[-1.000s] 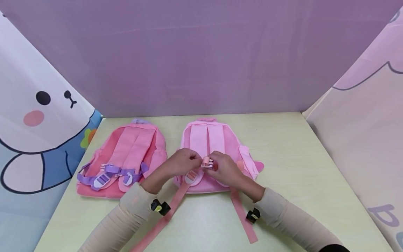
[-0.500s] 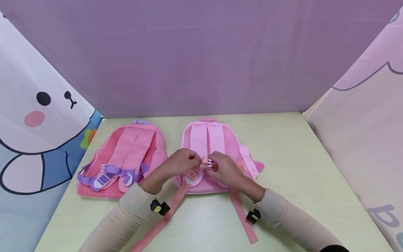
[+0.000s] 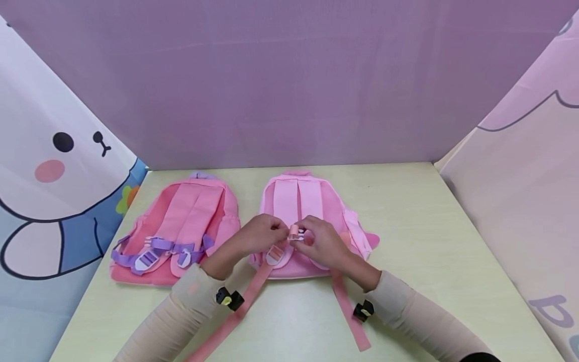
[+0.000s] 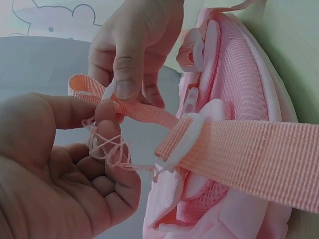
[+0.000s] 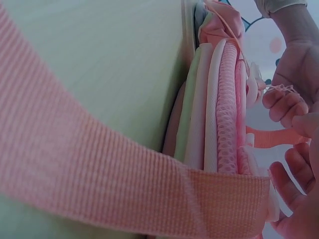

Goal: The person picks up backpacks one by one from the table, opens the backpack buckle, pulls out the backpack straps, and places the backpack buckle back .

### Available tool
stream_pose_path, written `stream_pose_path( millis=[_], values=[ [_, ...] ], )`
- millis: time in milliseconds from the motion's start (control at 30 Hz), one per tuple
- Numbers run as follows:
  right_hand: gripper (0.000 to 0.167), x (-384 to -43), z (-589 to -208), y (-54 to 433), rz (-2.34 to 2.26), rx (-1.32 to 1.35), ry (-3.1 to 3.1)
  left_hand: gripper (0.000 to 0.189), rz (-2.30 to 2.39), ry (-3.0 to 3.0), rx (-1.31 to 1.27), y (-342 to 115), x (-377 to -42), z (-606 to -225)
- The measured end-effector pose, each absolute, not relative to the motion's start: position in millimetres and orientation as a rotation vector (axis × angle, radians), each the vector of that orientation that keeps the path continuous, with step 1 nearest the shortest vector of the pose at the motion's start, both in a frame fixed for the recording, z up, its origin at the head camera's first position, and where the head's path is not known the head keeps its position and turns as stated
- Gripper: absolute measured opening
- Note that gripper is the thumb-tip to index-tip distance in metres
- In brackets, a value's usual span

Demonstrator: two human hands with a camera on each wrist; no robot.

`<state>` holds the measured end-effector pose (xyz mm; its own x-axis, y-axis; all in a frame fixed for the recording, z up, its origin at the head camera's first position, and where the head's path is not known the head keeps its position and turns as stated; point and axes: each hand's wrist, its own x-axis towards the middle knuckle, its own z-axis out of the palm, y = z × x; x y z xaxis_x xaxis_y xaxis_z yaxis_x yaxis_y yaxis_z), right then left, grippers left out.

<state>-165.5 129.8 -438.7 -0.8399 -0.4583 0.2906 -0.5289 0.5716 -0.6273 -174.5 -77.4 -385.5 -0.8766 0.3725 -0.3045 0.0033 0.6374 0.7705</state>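
Observation:
A light pink backpack [image 3: 332, 201] lies on the table with its straps up. Over its lower middle, my right hand [image 3: 323, 241] pinches a small white pronged buckle [image 3: 301, 235] with peach webbing [image 4: 149, 114] looped through it. My left hand [image 3: 262, 234] meets it from the left, thumb and index finger pinching the webbing beside the buckle; its other fingers are curled. Loose frayed threads [image 4: 112, 149] run across those fingers to the white strap adjuster [image 4: 187, 142] in the left wrist view. The right wrist view shows both hands [image 5: 294, 94] partly cut off.
A darker pink backpack [image 3: 194, 201] with purple straps lies to the left. Two long peach strap ends, a left strap [image 3: 226, 327] and a right strap [image 3: 350, 314], trail toward the front edge. A purple wall [image 3: 289, 85] stands behind the table.
Both hands stay almost in place over the pink backpack. The buckle and webbing between them shift very slightly left, and the right fingers adjust a little around the buckle.

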Motion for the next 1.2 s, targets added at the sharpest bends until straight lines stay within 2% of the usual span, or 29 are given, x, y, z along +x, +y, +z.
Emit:
stream_pose_path(
  millis=[467,1200],
  values=[
    [0.022,-165.6,-438.9,129.7,1.117,0.822,-2.728,0.023,1.130,2.432,0.324,-76.9,-175.6,-385.9],
    [0.027,-165.4,-440.3,129.7,1.091,0.799,-2.762,0.023,1.139,2.429,0.339,-77.6,-175.7,-383.2]
  ],
)
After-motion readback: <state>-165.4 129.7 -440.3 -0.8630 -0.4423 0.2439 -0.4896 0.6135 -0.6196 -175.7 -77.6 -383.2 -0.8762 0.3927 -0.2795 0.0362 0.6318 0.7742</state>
